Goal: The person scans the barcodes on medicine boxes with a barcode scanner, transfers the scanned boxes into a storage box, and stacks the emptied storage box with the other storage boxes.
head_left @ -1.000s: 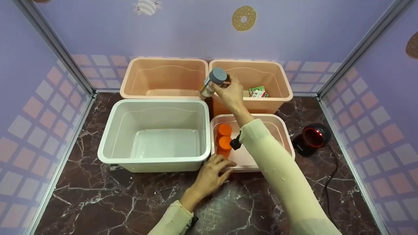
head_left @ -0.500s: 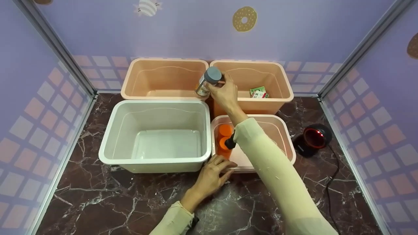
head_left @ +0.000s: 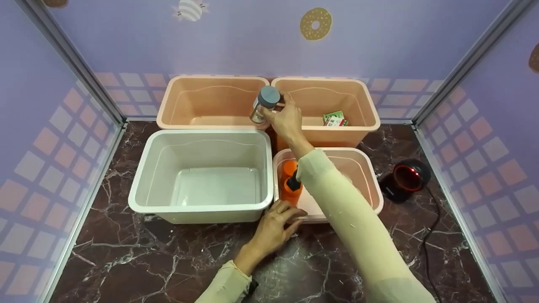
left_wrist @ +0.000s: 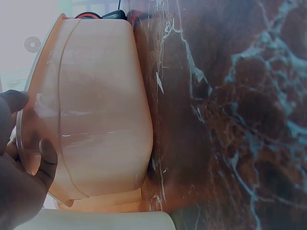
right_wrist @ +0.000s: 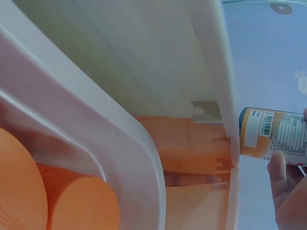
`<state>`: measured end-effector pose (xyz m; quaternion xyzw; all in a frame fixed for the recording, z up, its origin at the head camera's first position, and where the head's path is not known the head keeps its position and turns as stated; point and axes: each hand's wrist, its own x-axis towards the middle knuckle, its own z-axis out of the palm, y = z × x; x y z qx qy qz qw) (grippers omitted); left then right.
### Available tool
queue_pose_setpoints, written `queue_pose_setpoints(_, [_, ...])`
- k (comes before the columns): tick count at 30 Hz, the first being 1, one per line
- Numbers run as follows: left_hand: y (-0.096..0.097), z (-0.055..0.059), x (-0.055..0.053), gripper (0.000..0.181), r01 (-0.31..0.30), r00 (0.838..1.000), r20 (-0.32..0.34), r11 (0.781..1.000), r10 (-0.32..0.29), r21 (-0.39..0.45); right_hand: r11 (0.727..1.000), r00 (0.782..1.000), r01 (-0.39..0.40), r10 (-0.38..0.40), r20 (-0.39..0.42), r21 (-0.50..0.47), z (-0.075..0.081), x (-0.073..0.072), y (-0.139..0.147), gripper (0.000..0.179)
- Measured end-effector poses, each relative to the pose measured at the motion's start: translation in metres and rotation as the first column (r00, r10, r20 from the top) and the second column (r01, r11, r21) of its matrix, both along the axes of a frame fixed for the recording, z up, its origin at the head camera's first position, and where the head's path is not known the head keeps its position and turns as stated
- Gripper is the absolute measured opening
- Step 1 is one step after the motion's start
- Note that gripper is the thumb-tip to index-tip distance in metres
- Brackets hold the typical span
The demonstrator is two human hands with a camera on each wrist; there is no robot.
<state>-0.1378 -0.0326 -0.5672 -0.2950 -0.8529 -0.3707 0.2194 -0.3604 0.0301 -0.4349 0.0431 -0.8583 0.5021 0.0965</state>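
Note:
My right hand [head_left: 286, 120] holds a pill bottle [right_wrist: 276, 136] with a grey-blue cap, tilted, over the meeting rims of the two back bins. An orange band, a barcode and a printed table show on its label in the right wrist view. My left hand [head_left: 271, 225] grips the near rim of the pale pink bin [left_wrist: 98, 105] at its left front corner, fingers over the rim and thumb against the outer wall. Inside that bin stand two orange-capped bottles [head_left: 291, 193], partly hidden by the right wrist's black camera.
A white bin [head_left: 202, 208] stands front left. Behind it is a peach bin [head_left: 212, 125]; another peach bin [head_left: 337, 134] at back right holds small green and white boxes [head_left: 335, 120]. A black scanner [head_left: 406, 179] with a red glow and a cable stands right.
My right hand has moved left with the bottle, from above the right back bin's corner toward the left back bin. The left hand stays at the pink bin's rim.

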Motion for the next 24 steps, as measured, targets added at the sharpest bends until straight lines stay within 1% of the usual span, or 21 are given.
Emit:
queue_pose_setpoints(6, [0.0005,-0.0004,0.0004,0.017,-0.012,1.0,-0.007,1.0,0.012,-0.02,0.997,1.0,-0.025,0.025,-0.004,0.068,-0.0022,-0.0012,-0.0043,0.064])
queue_pose_setpoints(14, [-0.0009,0.0004,0.0004,0.016,-0.004,1.0,0.011,1.0,0.004,-0.006,0.992,0.997,-0.079,0.078,0.008,0.094,-0.0045,-0.0012,-0.0076,0.064])
queue_pose_setpoints(21, [-0.0015,-0.0006,0.0,0.016,-0.004,1.0,-0.002,1.0,0.004,-0.014,0.985,0.997,-0.08,0.082,-0.002,0.153,-0.0059,-0.0011,-0.0093,0.064])
queue_pose_setpoints(24, [-0.0018,-0.0003,-0.0005,0.016,-0.002,1.0,-0.003,1.0,0.002,-0.012,0.984,0.996,-0.089,0.091,-0.004,0.153,-0.0066,-0.0017,-0.0102,0.064])
